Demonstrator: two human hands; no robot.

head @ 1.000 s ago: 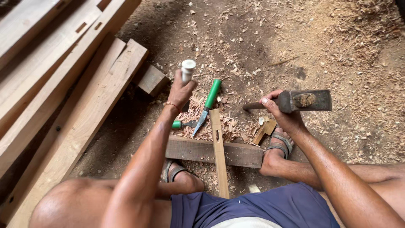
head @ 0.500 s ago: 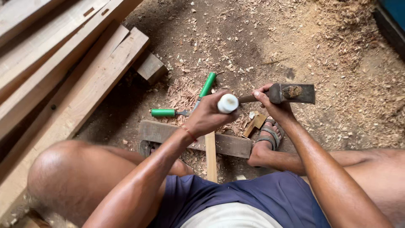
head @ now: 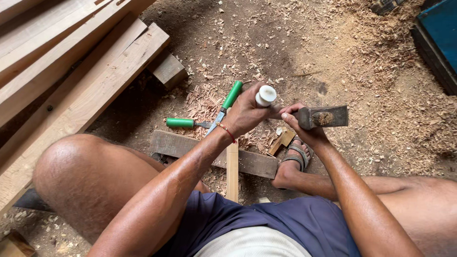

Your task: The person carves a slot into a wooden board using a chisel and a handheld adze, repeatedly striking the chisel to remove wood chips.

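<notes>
1. The left hand (head: 245,114) is closed round a white-capped chisel handle (head: 265,95); its blade is hidden behind the fist.
2. The right hand (head: 302,128) is wrapped round a hammer (head: 323,117) close under the head at 3 o'clock of the cap; its shaft is covered by the fingers.
3. A thin wooden strip (head: 232,171) runs toward 6 o'clock, crossing a dark plank (head: 190,145); its top end is hidden by the wrist.
4. Two green-handled chisels (head: 180,122) lie on the floor at 9 to 11 o'clock, tips partly covered.
</notes>
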